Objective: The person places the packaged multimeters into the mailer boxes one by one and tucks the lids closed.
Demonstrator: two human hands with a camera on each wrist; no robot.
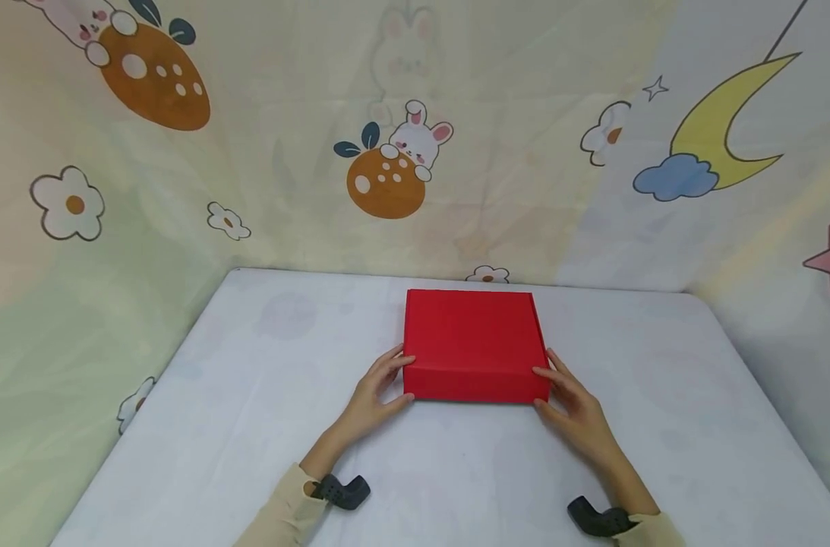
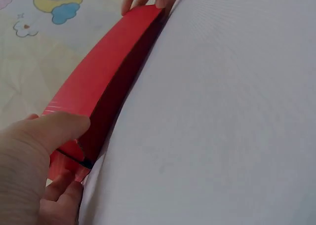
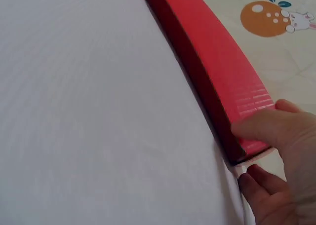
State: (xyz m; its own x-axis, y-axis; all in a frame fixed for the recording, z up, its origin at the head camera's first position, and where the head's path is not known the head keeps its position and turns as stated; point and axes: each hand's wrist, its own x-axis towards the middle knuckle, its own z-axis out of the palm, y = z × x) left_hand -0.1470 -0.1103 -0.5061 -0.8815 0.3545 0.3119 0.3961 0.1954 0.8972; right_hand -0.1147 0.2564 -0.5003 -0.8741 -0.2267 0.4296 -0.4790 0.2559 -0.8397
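A flat red cardboard box (image 1: 474,334) with its lid closed lies on the white table. My left hand (image 1: 370,403) grips its front left corner, with the thumb at the front face and the fingers along the side. On the opposite side, my right hand (image 1: 582,418) holds the front right corner in much the same way. The left wrist view shows the left thumb (image 2: 69,126) against the red box (image 2: 94,77), its fingers lower by the side. In the right wrist view, the right thumb (image 3: 264,126) presses near the box's corner.
White cloth covers the table (image 1: 250,425), whose back edge meets a patterned fabric wall (image 1: 285,152) printed with rabbits, flowers and a moon. Black wrist devices sit on the left wrist (image 1: 346,492) and right wrist (image 1: 599,518).
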